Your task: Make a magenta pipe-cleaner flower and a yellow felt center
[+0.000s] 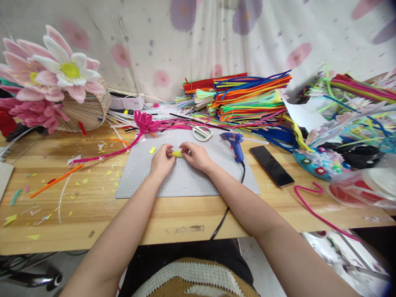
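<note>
Hands, left (161, 160) and right (196, 155), pinch small yellow fuzzy piece (177, 153) together above grey cutting mat (185, 177); blue glue gun (235, 144) nearby

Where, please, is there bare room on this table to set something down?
Free: the near half of the grey cutting mat below both hands, and the bare wood between mat and table edge, split by the glue gun cord. Crowded: the back, under the pipe cleaner stacks, and the right side beyond the phone.
</note>
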Available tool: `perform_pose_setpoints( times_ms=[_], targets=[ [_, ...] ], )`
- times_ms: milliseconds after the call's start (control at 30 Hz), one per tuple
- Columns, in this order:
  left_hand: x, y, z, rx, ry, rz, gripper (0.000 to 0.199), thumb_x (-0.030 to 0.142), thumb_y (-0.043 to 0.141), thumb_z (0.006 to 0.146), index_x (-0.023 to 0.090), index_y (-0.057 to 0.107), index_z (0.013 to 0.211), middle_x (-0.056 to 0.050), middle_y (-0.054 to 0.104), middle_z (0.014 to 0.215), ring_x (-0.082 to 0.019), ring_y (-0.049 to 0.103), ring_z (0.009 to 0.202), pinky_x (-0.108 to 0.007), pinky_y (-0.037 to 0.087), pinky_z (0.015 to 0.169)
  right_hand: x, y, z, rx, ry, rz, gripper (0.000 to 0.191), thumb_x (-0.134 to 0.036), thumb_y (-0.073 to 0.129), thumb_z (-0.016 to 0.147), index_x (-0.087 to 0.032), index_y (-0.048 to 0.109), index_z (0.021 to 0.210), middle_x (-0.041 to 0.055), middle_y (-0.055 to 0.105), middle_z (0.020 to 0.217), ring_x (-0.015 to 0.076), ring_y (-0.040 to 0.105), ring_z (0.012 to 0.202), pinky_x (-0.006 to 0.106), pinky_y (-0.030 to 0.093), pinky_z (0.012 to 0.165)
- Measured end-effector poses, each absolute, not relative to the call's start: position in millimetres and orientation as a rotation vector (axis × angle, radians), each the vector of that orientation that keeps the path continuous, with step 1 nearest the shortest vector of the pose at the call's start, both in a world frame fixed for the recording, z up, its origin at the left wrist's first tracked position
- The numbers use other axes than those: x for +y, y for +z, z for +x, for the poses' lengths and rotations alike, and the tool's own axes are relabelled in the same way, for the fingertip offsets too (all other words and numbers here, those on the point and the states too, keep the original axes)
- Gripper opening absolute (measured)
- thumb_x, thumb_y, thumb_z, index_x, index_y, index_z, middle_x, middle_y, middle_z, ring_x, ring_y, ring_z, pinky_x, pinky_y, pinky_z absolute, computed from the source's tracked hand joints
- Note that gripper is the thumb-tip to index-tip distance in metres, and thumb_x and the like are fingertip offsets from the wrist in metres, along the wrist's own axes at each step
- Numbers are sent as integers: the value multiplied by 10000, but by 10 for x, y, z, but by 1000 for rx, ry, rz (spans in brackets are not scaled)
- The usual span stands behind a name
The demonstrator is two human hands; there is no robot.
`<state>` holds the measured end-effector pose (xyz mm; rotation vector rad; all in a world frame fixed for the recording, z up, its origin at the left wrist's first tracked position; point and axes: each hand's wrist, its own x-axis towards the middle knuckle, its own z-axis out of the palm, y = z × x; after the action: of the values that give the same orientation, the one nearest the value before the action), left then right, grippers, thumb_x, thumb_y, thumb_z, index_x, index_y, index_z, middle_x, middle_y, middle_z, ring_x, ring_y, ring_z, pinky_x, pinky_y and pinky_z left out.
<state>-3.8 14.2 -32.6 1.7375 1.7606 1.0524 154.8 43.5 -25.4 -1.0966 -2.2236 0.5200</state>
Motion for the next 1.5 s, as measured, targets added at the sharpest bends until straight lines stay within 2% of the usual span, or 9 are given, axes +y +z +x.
perform_pose_setpoints(
  times_ms=[600, 833, 1000, 1267, 1500],
  targets=[
    [142, -304, -24, 1823, 1004, 1758, 314, 169, 580, 670, 196, 533, 979, -16, 621, 869, -117, 515, 648, -261, 427, 659, 457, -281, 1524, -2199, 414, -1145, 242, -126, 481, 748, -195, 557, 967, 16, 647, 845, 137, 556, 747, 249, 393, 657],
    [143, -306, -34, 1797, 1018, 1737, 292, 162, 568, 696, 202, 516, 980, -6, 629, 837, -114, 527, 635, -258, 427, 657, 470, -298, 1531, -1996, 612, -1001, 221, -170, 472, 757, -191, 521, 971, 16, 620, 840, 108, 558, 705, 232, 427, 643],
    [150, -322, -39, 1777, 1011, 1745, 275, 162, 568, 703, 211, 516, 969, 1, 634, 818, -117, 526, 640, -262, 428, 654, 541, -328, 1542, -1807, 602, -1153, 253, -183, 465, 755, -200, 489, 1006, 18, 621, 862, 111, 557, 682, 248, 433, 637],
    [144, -330, -39, 1740, 1060, 1714, 315, 165, 572, 694, 200, 498, 998, -5, 623, 835, -109, 530, 645, -256, 431, 665, 521, -339, 1500, -2071, 516, -1161, 257, -151, 472, 750, -203, 514, 999, 3, 645, 836, 126, 548, 696, 251, 411, 650],
    [143, -335, -58, 1801, 1120, 1827, 435, 132, 600, 640, 194, 497, 1058, -43, 557, 1022, -103, 516, 677, -278, 448, 744, 501, -324, 1507, -2193, 523, -1111, 290, -104, 478, 716, -202, 531, 983, -7, 644, 811, 124, 555, 709, 234, 401, 652]
  ],
)
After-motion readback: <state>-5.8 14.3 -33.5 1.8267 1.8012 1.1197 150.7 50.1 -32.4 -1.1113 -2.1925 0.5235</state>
